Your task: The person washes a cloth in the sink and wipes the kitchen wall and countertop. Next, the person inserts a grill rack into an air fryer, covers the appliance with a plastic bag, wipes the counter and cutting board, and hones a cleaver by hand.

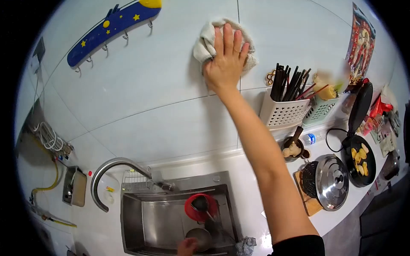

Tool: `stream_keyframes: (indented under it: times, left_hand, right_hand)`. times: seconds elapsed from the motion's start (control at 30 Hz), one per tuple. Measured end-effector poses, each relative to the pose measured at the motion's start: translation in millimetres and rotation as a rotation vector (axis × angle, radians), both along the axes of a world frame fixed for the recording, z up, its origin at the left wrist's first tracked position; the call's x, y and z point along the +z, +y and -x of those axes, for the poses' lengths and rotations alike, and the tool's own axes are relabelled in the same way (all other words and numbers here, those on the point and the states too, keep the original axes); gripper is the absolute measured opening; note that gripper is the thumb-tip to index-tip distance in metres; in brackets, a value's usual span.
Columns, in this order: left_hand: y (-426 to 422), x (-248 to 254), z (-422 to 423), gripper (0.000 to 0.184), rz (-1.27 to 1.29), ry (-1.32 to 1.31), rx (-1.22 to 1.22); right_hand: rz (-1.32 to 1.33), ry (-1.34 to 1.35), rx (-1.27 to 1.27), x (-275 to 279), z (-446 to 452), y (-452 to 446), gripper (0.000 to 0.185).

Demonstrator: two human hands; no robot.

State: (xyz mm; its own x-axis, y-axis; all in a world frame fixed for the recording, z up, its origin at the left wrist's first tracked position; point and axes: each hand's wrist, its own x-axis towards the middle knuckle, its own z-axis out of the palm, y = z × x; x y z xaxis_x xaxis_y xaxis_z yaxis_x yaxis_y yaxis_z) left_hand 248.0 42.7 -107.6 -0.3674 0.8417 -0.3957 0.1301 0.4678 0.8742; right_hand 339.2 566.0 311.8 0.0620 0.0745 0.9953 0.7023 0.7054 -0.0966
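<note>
My right hand is pressed flat on a crumpled white cloth against the tiled wall, its fingers pointing up and slightly apart. Low in the view, my left hand is partly visible and blurred over the sink, beside a round bowl or pan; whether it touches this is unclear. A red basin with a dark ladle in it stands in the sink. To the right of my right hand, black chopsticks stand in a white perforated holder.
A blue hook rack is on the wall at the upper left. The curved faucet arches beside the sink. On the right counter are a steel lid, an open black electric pan with food pieces and a small bottle.
</note>
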Motion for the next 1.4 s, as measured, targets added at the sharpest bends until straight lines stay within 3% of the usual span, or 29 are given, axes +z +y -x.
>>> stream_keyframes:
  times: [0.03, 0.1, 0.23, 0.33, 0.37, 0.43, 0.57, 0.63, 0.67, 0.7, 0.8, 0.93, 1.0, 1.03, 1.1, 1.2, 1.27, 1.4]
  left_hand:
    - [3, -8, 0, 0.024, 0.001, 0.072, -0.037]
    - [4, -18, 1, 0.024, 0.043, 0.067, -0.064]
    - [36, 41, -15, 0.024, 0.102, 0.045, -0.117]
    - [45, 58, -15, 0.027, 0.201, -0.331, 0.053]
    - [47, 69, -20, 0.026, 0.172, -0.28, 0.054]
    - [55, 98, -36, 0.026, 0.098, -0.175, 0.049]
    - [30, 48, -24, 0.028, 0.173, -0.289, -0.028]
    - [41, 66, -32, 0.028, 0.182, -0.312, 0.001]
    - [42, 74, -34, 0.028, 0.178, -0.383, 0.055]
    - [38, 71, -33, 0.028, 0.201, -0.348, 0.057]
    - [30, 45, -33, 0.03, 0.218, -0.31, 0.029]
    - [28, 44, -31, 0.029, 0.133, -0.303, 0.027]
    - [26, 63, -29, 0.028, 0.136, -0.294, 0.053]
    - [26, 71, -26, 0.027, 0.138, -0.296, 0.076]
    - [18, 72, -22, 0.026, 0.105, -0.291, 0.137]
    - [2, 59, -22, 0.026, 0.073, -0.327, 0.248]
    - [-1, 66, -20, 0.025, 0.143, -0.41, 0.319]
    - [2, 43, -20, 0.031, 0.112, -0.38, 0.185]
  right_hand:
    - [-0.019, 0.094, -0.031, 3, 7, 4, 0.071]
    - [0.055, -0.094, 0.082, -29, 13, -9, 0.069]
    - [0.115, -0.77, 0.341, -170, 4, -11, 0.071]
    - [0.108, -1.064, 0.416, -176, -23, -3, 0.077]
    - [0.104, -1.134, 0.523, -169, -24, 8, 0.085]
    - [0.051, -1.145, 0.328, -112, -27, 1, 0.084]
    - [-0.165, -0.238, 0.051, 11, -13, 22, 0.067]
    - [0.046, 0.142, -0.071, 57, -6, 14, 0.063]
    - [-0.09, 0.159, -0.273, 61, 2, 25, 0.06]
    - [-0.093, 0.201, -0.249, 55, 9, 29, 0.057]
    - [-0.122, -0.112, -0.086, -14, 24, 6, 0.067]
    - [0.202, -0.951, 0.146, -190, 26, -25, 0.068]
    - [0.015, -1.299, 0.224, -272, 15, -16, 0.062]
    - [-0.091, -1.503, 0.184, -293, 14, -12, 0.059]
    - [-0.213, -1.601, 0.212, -299, 22, -5, 0.057]
    - [-0.243, -1.69, 0.33, -266, 48, 5, 0.059]
    - [-0.126, -1.628, 0.384, -195, 83, -16, 0.061]
    - [-0.142, -0.994, 0.221, 1, 138, -86, 0.071]
